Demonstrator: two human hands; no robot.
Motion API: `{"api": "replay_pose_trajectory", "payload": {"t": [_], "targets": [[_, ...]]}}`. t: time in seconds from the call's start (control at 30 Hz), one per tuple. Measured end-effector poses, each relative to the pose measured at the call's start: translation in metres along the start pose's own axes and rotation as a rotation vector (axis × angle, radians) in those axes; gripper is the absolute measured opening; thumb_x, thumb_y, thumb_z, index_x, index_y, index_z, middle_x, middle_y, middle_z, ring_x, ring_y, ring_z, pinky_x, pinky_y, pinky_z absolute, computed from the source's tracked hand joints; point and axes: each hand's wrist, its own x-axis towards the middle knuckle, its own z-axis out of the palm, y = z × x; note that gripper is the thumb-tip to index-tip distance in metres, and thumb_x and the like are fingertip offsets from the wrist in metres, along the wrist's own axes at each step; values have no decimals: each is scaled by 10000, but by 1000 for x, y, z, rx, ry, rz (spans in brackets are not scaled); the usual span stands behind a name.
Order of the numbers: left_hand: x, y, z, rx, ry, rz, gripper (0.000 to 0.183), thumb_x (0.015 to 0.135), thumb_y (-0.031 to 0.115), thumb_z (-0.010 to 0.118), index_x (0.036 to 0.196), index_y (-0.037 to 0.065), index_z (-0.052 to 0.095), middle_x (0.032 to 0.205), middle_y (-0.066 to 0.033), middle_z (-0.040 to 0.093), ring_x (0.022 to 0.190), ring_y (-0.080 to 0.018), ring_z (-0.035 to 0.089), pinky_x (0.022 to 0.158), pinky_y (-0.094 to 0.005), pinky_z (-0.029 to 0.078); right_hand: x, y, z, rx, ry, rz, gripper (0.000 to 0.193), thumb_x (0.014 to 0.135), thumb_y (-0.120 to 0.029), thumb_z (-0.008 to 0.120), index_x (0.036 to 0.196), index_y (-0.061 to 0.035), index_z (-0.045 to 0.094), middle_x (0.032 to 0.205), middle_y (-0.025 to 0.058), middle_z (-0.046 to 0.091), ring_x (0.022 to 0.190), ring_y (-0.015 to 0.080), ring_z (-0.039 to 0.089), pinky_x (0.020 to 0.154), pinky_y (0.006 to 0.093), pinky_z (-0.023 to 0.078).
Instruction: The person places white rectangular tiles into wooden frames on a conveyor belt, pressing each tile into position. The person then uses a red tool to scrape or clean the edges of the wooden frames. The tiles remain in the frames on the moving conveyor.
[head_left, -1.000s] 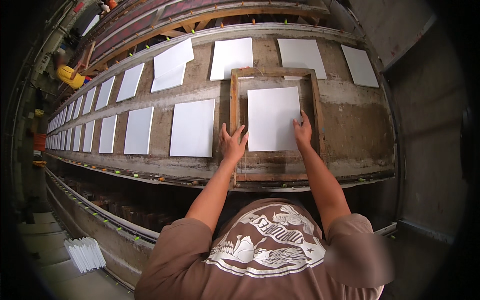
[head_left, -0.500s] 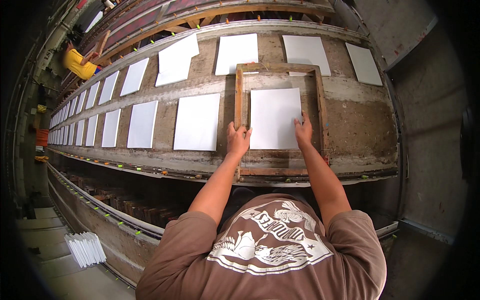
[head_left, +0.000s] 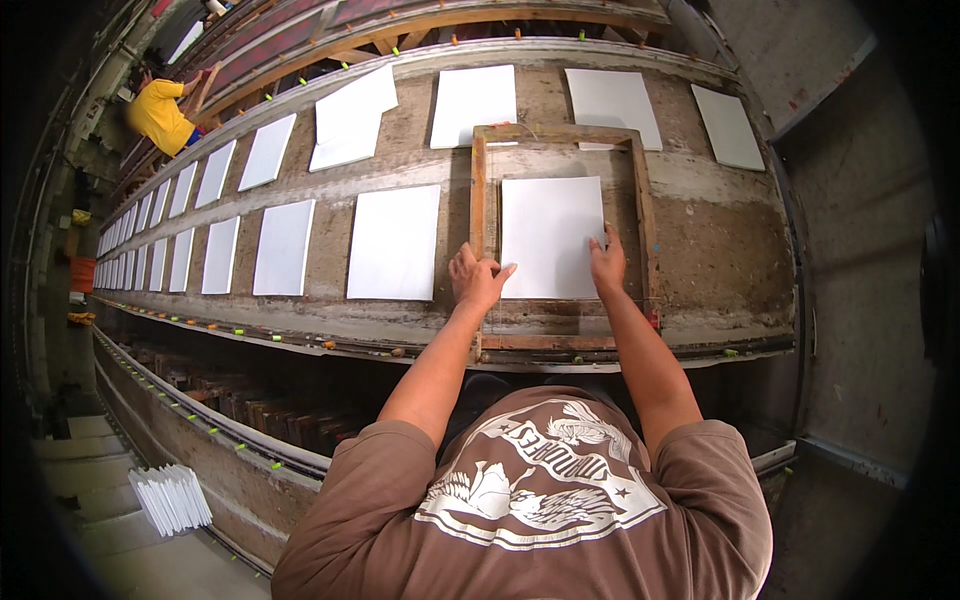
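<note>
A white rectangular sheet lies inside a worn wooden frame on the long table. My left hand is at the sheet's lower left corner. Its thumb stretches onto the corner, while its fingers spread over the frame's left bar. On the opposite side, my right hand rests along the sheet's right edge, inside the frame. Its fingers are extended and its thumb lies close to the edge. Both hands look open; the undersides of the fingers are hidden.
More white sheets, such as this nearest one, lie in two rows along the stained table. Small coloured clips line a table rail. A pile of white pieces lies lower left. A person in yellow stands far left.
My left thumb has stretched rightward onto the sheet's corner, and the left fingers have shifted slightly left. The right hand stays in place. The person in yellow has raised their arms.
</note>
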Motion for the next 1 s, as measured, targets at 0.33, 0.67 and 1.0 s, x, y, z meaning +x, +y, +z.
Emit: {"api": "replay_pose_trajectory", "payload": {"t": [0.33,0.67,1.0], "targets": [[0,4,-2,-8,-9,-35,468,870,584,750,883,120,809,1464,-189,399,1398,-386,368,1221,-506,239,-13,-16,-6,-287,68,-60,556,969,-268,680,1485,-114,537,1312,225,595,1225,415,581,1051,471,467],[1,3,-2,-12,-26,-43,466,865,569,764,881,105,805,1500,-198,377,1430,-390,342,1234,-521,228,-14,-7,-2,-281,78,-57,566,966,-280,683,1489,-126,530,1295,244,584,1219,436,569,1050,482,462],[-1,6,-7,-22,-42,-36,467,861,563,770,859,96,795,1531,-231,351,1453,-407,319,1245,-516,209,-16,-9,-3,-317,72,-40,575,977,-303,668,1507,-144,510,1332,246,574,1244,445,558,1070,499,452]]}}
